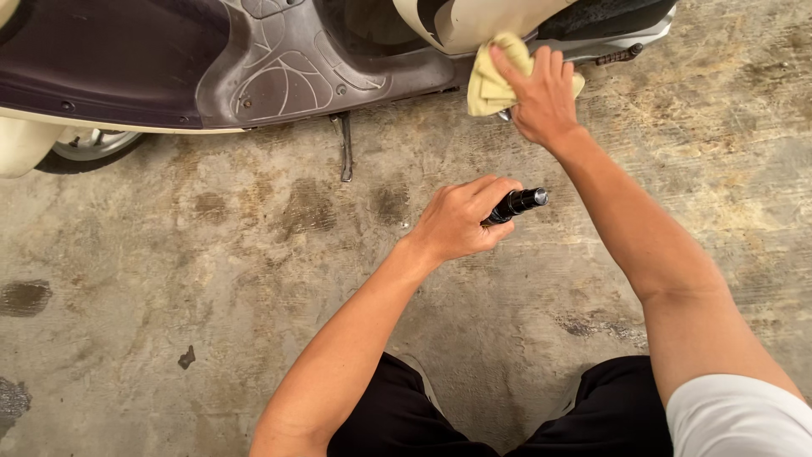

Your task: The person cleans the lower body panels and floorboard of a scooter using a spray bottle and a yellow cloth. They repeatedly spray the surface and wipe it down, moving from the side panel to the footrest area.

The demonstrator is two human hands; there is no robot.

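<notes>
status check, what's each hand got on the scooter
Right hand presses yellow cloth on scooter. Left hand grips black bottle. Nothing in the way.

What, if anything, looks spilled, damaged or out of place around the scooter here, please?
Nothing looks damaged. Dark damp-looking patches stain the concrete floor beneath the scooter. The right hand presses a yellow cloth to it; the left hand holds a small black bottle.

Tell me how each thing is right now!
Left hand: closed around the small black bottle.
Small black bottle with silver tip: held sideways, tip pointing right.
Right hand: pressing the cloth on the scooter.
Pale yellow cloth: crumpled under the hand.
Cream and brown scooter: parked, kickstand down.
Grey concrete floor: stained with dark patches.
</notes>
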